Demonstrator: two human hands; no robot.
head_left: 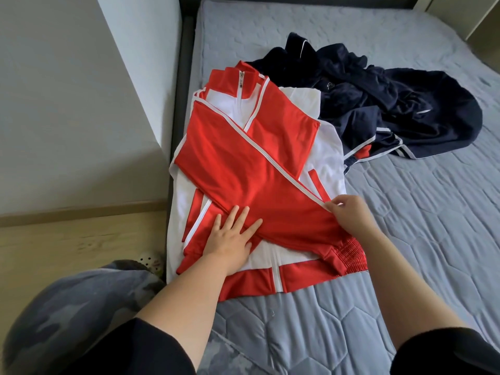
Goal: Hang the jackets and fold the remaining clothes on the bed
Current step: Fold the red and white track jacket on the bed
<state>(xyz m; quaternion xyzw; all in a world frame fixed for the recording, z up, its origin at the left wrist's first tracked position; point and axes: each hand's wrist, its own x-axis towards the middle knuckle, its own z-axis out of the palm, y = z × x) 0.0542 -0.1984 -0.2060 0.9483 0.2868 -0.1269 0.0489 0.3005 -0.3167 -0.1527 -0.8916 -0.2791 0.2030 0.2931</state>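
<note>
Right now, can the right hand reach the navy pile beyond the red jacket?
Probably yes: the right hand pinches only the trim of the red jacket, and nothing stands between it and the navy pile; it must let go first.

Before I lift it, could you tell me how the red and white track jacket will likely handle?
Probably floppy: the red and white track jacket lies flat, sleeves folded across it. Its smooth sheen suggests folds may slip; the left hand presses one sleeve flat.

Smooth synthetic jacket [243, 169] (slight sheen), quilted matt mattress [405, 212]
</note>
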